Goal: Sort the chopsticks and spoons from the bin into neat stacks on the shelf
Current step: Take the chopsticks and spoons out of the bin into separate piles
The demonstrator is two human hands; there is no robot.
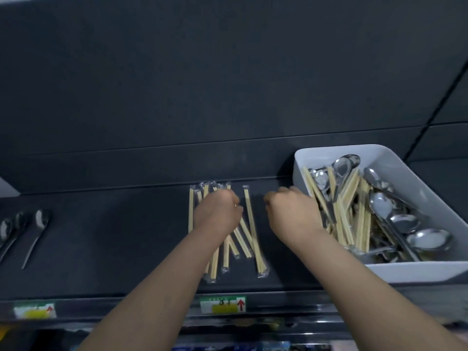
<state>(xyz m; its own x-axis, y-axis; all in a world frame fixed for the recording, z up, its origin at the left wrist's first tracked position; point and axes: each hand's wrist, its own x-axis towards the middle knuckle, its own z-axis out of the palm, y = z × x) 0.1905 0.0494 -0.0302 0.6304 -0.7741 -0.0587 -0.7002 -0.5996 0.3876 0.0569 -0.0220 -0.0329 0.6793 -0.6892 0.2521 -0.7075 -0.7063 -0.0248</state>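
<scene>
Left hand (pixel 217 211) curls its fingers on the wrapped chopsticks (pixel 254 236) lying front-to-back on the shelf (pixel 114 236), while the right hand (pixel 288 211), curled, hold unclear, is nearer the bin (pixel 417 272).

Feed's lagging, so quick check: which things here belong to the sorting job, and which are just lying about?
Job: white bin, loose chopsticks and bin spoons inside, wrapped chopsticks on the shelf, laid-out spoons.
Not the job: labels on shelf edge, back wall.
</scene>
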